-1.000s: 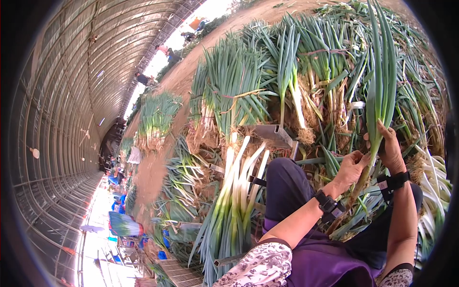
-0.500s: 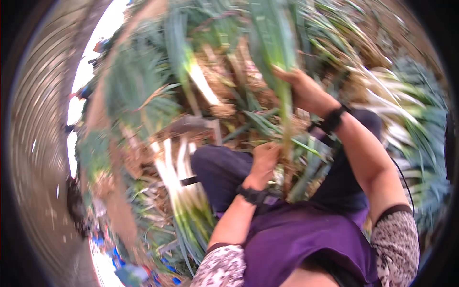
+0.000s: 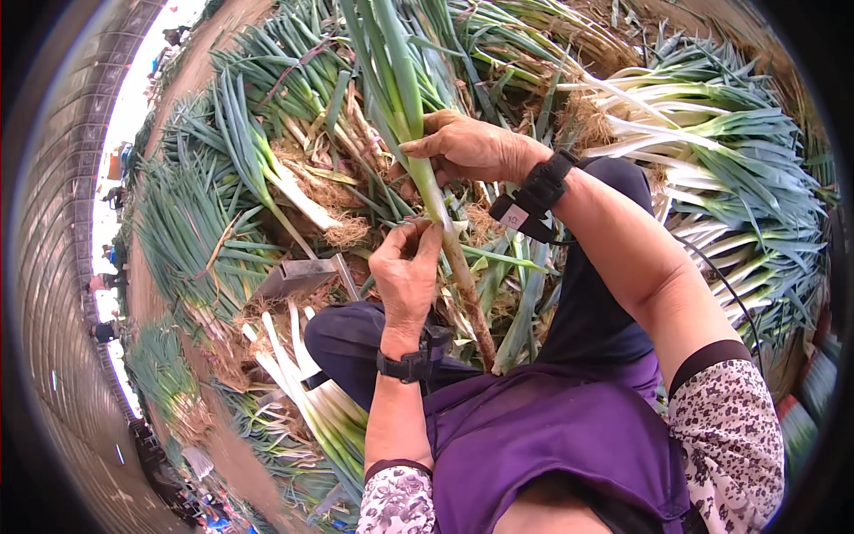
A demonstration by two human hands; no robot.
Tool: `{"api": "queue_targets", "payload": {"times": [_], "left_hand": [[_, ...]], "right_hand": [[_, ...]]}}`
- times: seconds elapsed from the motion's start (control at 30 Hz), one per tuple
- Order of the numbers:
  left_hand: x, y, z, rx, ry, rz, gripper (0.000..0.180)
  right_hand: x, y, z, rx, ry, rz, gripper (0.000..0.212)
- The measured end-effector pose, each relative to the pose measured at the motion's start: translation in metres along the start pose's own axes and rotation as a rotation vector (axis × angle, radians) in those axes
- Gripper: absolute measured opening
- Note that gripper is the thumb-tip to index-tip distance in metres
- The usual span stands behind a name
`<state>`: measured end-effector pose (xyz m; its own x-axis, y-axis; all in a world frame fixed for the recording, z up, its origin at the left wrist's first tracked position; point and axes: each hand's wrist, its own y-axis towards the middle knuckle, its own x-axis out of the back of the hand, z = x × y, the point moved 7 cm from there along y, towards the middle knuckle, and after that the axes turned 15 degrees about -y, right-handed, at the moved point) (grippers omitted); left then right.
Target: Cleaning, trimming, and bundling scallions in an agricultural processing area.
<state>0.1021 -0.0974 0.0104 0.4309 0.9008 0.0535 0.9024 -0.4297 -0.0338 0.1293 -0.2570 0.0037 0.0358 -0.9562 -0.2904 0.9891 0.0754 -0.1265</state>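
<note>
The long leek point(image 3: 430, 189) is held aslant in front of the person, its green leaves rising to the top edge and its brown lower end pointing down toward the apron point(image 3: 551, 427). The right hand point(image 3: 471, 147) has its fingers clamped around the stalk where the leaves begin; the left hand point(image 3: 405, 267) has thumb and forefinger pinched together on the paler part just below, seemingly on the outer layer, though what lies between the tips is too small to tell. A hard tug by the left fingers could tear sound flesh or split the stalk, and if the right fingers slackened, the top-heavy leaves could tip the leek over. The cable point(image 3: 725, 276) by the right forearm could snag on the white-stemmed pile point(image 3: 712, 160) if the arm swung wide. Half a second ago the left hand was lower, by the brown part and well apart from the right; now it is up close beneath it. Compared with a second ago, the view has turned: the leek lies left of centre instead of right, and the white-stemmed pile shows far more fully.
</note>
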Motion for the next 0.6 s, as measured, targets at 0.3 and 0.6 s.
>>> {"api": "queue_targets", "payload": {"times": [0.3, 0.6], "left_hand": [[-0.018, 0.020, -0.009, 0.011, 0.302, 0.050, 0.020], [0.056, -0.041, 0.145, 0.323, -0.277, -0.168, 0.031]], "right_hand": [[0.012, 0.002, 0.010, 0.036, -0.246, -0.112, 0.031], [0.045, -0.003, 0.029, 0.221, 0.256, -0.284, 0.031]]}}
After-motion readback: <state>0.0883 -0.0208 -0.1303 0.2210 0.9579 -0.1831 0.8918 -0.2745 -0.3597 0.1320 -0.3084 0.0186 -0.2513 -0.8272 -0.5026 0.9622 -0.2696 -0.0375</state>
